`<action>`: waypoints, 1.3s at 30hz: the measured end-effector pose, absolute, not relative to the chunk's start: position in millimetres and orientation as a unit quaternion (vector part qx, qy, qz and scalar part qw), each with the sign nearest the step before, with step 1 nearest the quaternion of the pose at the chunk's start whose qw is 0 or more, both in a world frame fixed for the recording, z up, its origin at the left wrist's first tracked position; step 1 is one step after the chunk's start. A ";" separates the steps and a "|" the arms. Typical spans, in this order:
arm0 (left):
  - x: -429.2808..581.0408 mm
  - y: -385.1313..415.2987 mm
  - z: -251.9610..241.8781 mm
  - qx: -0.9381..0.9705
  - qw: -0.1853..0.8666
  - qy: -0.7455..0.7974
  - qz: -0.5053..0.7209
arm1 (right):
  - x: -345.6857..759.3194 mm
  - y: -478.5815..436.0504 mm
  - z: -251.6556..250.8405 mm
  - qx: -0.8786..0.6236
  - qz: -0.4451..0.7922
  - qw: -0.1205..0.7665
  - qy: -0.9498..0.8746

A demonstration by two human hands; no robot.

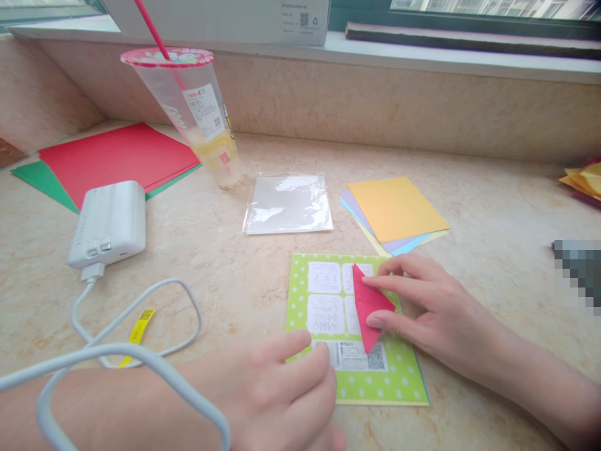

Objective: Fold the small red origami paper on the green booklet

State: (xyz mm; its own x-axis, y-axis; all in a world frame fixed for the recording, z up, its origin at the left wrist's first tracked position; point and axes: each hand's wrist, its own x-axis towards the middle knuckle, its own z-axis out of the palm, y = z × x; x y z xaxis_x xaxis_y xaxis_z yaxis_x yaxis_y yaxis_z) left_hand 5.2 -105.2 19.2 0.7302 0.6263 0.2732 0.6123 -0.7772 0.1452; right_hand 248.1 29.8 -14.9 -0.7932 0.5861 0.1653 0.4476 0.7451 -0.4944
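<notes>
A small piece of red folded paper (369, 310), creased into a pointed triangular shape, stands over a green polka-dot paper pack (319, 391) with printed diagrams and a barcode label. My right hand (425, 304) comes in from the right and grips the red paper, its thumb low on the piece and its index finger near the top. In front of the pack's lower left corner, my left hand (286, 391) has loosely bent fingers that are apart, with nothing visible in them. Its thumb is mostly hidden, and the red paper is a short way off.
Behind the pack lie a clear plastic sleeve (290, 203) and coloured paper squares (399, 207). At left are a plastic cup (206, 119) with a straw, red sheets (117, 153) and a white power bank (113, 219). Its cable (173, 363) loops across my left forearm.
</notes>
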 end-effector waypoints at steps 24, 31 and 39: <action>20.2 -97.2 3.9 0.945 0.019 0.302 0.122 | 243.2 18.4 -19.9 -0.256 0.232 0.151 -0.926; 23.3 -92.1 4.6 0.941 0.038 0.302 0.150 | 239.7 16.9 -21.9 -0.279 0.250 0.200 -0.905; 22.0 -92.0 -3.7 0.940 -0.002 0.313 0.135 | 241.1 16.9 -24.1 -0.246 0.251 0.243 -0.904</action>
